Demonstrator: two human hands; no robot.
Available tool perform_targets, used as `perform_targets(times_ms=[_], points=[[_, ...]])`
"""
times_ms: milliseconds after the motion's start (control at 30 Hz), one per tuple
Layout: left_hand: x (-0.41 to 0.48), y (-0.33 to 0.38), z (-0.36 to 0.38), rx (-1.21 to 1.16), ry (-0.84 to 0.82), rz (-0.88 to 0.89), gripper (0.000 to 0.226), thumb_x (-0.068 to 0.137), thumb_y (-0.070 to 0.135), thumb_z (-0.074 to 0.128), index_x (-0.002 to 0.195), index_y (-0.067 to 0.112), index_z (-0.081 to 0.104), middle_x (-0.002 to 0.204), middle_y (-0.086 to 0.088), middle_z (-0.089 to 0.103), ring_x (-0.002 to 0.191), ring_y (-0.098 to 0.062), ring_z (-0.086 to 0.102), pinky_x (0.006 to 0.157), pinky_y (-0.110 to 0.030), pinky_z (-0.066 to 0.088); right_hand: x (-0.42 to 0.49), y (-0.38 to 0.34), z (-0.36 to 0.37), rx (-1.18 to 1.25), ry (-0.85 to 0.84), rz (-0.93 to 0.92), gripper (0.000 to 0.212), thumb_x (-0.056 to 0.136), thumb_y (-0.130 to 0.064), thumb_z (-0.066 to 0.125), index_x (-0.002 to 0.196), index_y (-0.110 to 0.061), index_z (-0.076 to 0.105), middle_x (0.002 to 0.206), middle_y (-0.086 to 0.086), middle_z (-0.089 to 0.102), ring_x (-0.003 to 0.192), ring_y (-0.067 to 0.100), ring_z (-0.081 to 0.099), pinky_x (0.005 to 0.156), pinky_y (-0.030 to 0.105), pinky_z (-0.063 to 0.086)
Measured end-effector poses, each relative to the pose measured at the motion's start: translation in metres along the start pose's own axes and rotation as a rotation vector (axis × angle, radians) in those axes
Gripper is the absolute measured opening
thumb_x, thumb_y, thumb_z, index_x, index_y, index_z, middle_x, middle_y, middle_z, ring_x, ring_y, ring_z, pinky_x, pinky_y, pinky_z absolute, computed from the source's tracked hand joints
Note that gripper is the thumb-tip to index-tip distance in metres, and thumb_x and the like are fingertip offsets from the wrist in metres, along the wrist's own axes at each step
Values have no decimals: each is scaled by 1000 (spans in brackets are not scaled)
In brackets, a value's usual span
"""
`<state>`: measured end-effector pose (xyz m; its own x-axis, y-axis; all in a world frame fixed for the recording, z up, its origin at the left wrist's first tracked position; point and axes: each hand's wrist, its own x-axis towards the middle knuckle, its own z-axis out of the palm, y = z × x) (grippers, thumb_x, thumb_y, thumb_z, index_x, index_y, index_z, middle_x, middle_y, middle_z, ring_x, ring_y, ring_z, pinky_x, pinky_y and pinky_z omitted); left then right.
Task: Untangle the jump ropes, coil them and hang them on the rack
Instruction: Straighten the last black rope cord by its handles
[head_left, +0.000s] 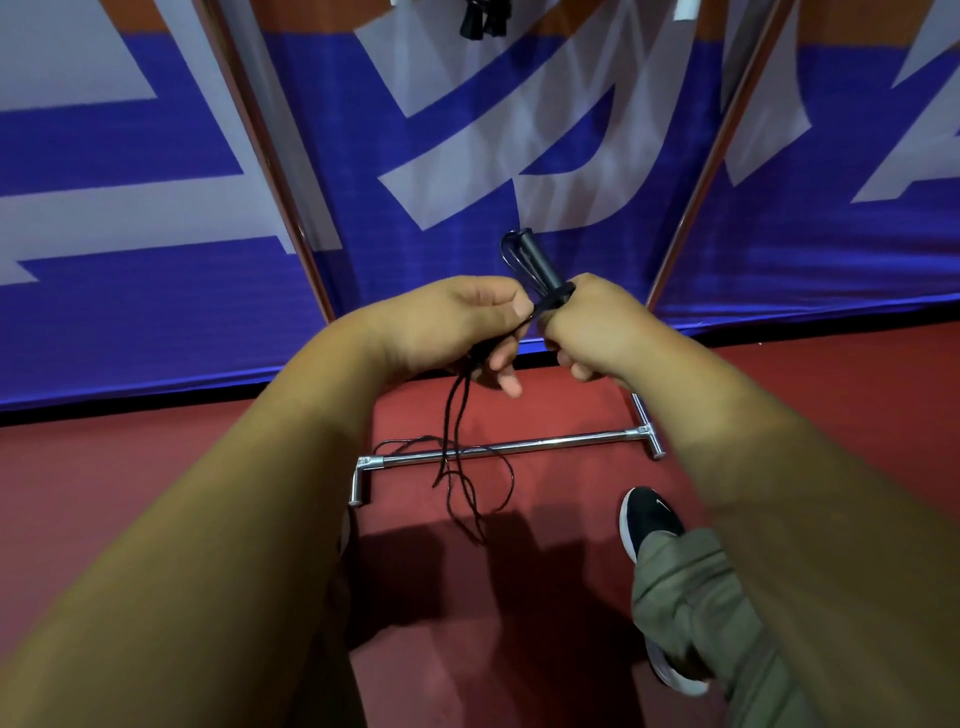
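Note:
A black jump rope is held in front of me. My right hand (587, 327) grips its black handles (535, 262), which stick up and away from the fist. My left hand (467, 327) pinches the thin black cord (457, 415) right beside the handles. The cord hangs down from my left hand and lies in loose tangled loops (467, 488) on the red floor, across the chrome base bar of the rack (545, 444). Black rope handles (483, 21) hang high on the rack at the top edge of the view.
Two chrome rack uprights (270, 171) (711, 156) rise on either side in front of a blue, white and orange banner wall (156, 322). My black shoe (649, 519) and olive trouser leg (691, 597) stand on the red floor right of the loops.

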<state>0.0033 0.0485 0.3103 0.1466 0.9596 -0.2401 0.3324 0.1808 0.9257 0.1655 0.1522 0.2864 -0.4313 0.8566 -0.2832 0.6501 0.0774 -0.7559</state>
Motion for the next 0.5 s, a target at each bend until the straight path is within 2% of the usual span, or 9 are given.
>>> perform_targets(times_ms=[33, 100, 167, 233, 300, 367, 400, 433, 500], points=[[-1, 0, -1, 17, -26, 18, 31, 114, 30, 43, 96, 6, 52, 70, -9, 50, 68, -31, 66, 68, -34, 48, 0, 0, 2, 65, -20, -1, 18, 84, -16, 57, 94, -6, 68, 73, 17, 66, 46, 25, 52, 45, 31, 42], [-2, 2, -2, 22, -66, 68, 34, 114, 29, 43, 103, -1, 51, 68, -8, 45, 54, -23, 46, 60, -34, 41, -3, -4, 3, 200, -66, -11, 8, 81, -13, 61, 83, -14, 68, 73, 12, 61, 48, 21, 46, 45, 27, 35], [-5, 6, -5, -69, -90, 117, 30, 114, 26, 41, 104, 1, 54, 65, -6, 37, 52, -18, 27, 54, -33, 24, -5, -8, 0, 239, -109, -55, 20, 81, -10, 63, 68, -24, 68, 64, 3, 53, 49, 16, 41, 46, 26, 33], [-8, 10, -8, -186, -149, 141, 27, 113, 24, 41, 101, 6, 56, 64, -5, 33, 53, -17, 18, 54, -32, 19, -7, -12, -4, 205, -86, -116, 24, 79, -9, 63, 62, -26, 66, 54, -4, 52, 47, 15, 43, 47, 27, 36], [-11, 14, -7, -256, -232, 156, 25, 112, 24, 41, 98, 9, 57, 64, -2, 32, 52, -16, 17, 53, -30, 20, -9, -15, -4, 110, -7, -148, 7, 72, -17, 63, 74, -22, 67, 54, -5, 59, 49, 17, 51, 47, 29, 43], [-12, 17, -5, -264, -271, 159, 25, 111, 23, 42, 95, 9, 56, 64, -3, 33, 51, -15, 18, 53, -30, 20, -7, -14, -3, -7, 65, -150, 33, 63, -28, 61, 94, -20, 69, 65, -1, 67, 55, 19, 57, 50, 30, 43], [-12, 18, -5, -253, -268, 151, 26, 111, 23, 43, 95, 8, 56, 64, -4, 34, 51, -16, 20, 54, -31, 19, -7, -13, -2, -11, 90, -139, 37, 65, -29, 64, 101, -21, 67, 70, 0, 68, 57, 18, 58, 51, 29, 43], [-12, 17, -6, -228, -248, 136, 27, 112, 23, 43, 94, 8, 56, 64, -5, 34, 52, -17, 21, 55, -32, 19, -7, -12, -2, 23, 104, -126, 32, 73, -25, 68, 104, -22, 63, 71, 1, 69, 55, 18, 58, 50, 28, 43], [-11, 13, -11, -117, -165, 89, 28, 112, 24, 43, 95, 8, 58, 65, -6, 37, 54, -19, 25, 57, -34, 21, -5, -9, -4, 213, 56, -87, 23, 85, -14, 68, 102, -22, 56, 69, 1, 67, 49, 17, 52, 45, 27, 41]])
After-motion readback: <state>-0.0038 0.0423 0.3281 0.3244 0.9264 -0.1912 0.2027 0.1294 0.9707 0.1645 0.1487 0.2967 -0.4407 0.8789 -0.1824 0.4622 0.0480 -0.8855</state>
